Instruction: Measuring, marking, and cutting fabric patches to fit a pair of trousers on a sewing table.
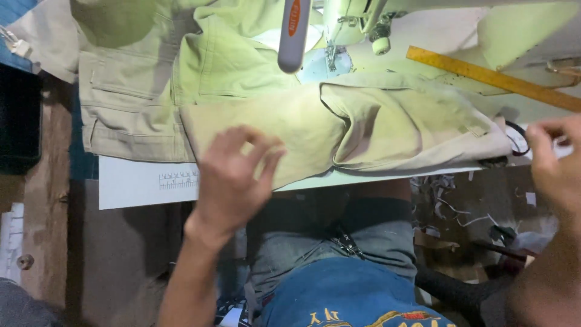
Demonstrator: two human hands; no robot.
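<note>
Two hands, left (233, 175) and right (557, 166), one yellow ruler (493, 77), one sewing machine (357, 21).

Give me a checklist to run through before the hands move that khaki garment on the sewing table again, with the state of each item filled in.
1. Left hand free of the khaki garment: ok, fingers spread, hovering over its near edge; contact cannot be told through the blur.
2. Right hand empty: cannot tell, fingers pinched near the black cord at the garment's right end.
3. Needle area clear of fabric: cannot tell, glare from the lamp.
4. Yellow ruler off the garment: ok, it lies behind it.
5. Garment flat: not ok, folded and bunched on the right.
6. Garment fully on the table: ok, no part hangs over the front edge.
</note>
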